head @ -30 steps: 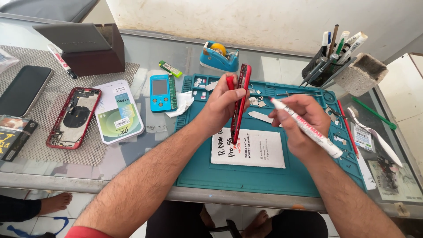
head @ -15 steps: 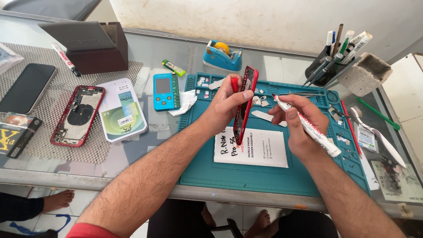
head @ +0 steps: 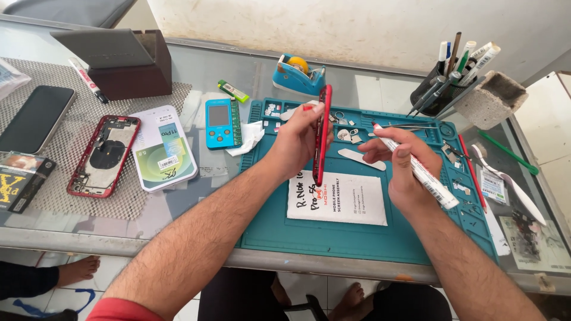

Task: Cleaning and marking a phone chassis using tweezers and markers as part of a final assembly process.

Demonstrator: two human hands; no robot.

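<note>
The left hand (head: 297,139) pinches a red phone (head: 322,135) on edge above the teal mat (head: 333,232), long axis running away from the person. The right hand (head: 404,166) grips a white tube (head: 416,169) (nozzle aimed left), just beside the phone's right face on the worktop (head: 196,205).

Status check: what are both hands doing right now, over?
Left hand grips red phone frame on edge, above teal mat. Right hand holds white tube, tip near frame. Nothing between them.
</note>
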